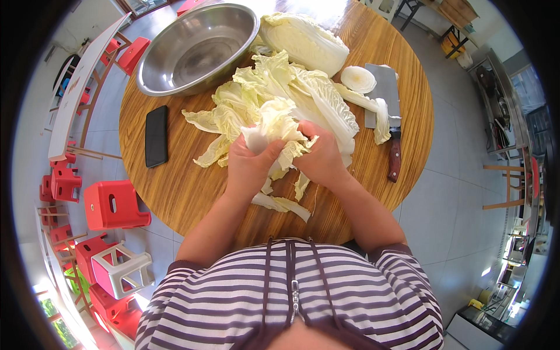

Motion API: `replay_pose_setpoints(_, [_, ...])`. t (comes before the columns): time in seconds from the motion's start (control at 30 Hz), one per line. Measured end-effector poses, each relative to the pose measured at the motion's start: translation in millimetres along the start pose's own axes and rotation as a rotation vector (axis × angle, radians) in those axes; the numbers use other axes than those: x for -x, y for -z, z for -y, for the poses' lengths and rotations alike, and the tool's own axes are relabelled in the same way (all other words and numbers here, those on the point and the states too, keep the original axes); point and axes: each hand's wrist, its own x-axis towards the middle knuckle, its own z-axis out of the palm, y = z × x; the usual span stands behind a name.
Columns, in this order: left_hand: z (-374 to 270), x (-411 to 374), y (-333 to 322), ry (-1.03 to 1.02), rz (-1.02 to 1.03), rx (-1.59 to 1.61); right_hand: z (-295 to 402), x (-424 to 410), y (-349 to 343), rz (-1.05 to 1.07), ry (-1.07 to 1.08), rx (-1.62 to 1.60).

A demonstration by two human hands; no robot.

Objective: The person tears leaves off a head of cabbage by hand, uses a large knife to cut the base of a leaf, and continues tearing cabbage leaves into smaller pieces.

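Note:
My left hand (pixel 253 162) grips a napa cabbage leaf (pixel 273 127) by its white base. On the leaf's right side, my right hand (pixel 321 153) holds its frilly edge between the fingers. Beyond both hands lies a heap of loose cabbage leaves (pixel 267 81), with small torn pieces (pixel 284 205) nearer my body. A larger cabbage head (pixel 304 43) rests behind the heap. To its right are a cut cabbage base (pixel 358 79) and a cleaver (pixel 385 94) with a wooden handle, a strip of leaf lying across the blade.
A large steel basin (pixel 201 50) stands at the back left of the round wooden table (pixel 183 197). A black phone (pixel 156 136) lies near the left edge. Red plastic stools (pixel 116 204) and a white stool (pixel 122 271) stand on the floor to the left.

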Motion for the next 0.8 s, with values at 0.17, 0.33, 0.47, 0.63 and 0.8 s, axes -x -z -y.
replay_pose_setpoints(0.17, [-2,3,-1,-0.043,-0.051,0.0,-1,-1,-2,-0.245,0.168,0.122])
replay_pose_setpoints(0.33, [-6,-7,7,0.019,-0.211,0.347,-7,-14,24,-0.348,-0.103,-0.464])
replay_pose_setpoints(0.47, [-3,-9,8,0.115,-0.091,0.443,-5,-9,27,-0.19,-0.141,-0.553])
replay_pose_setpoints(0.63, [1,-2,7,0.173,0.128,0.258,17,-2,14,0.13,-0.326,-0.547])
replay_pose_setpoints(0.8, [0,-1,3,0.117,0.174,0.188,6,-2,10,0.121,-0.341,-0.535])
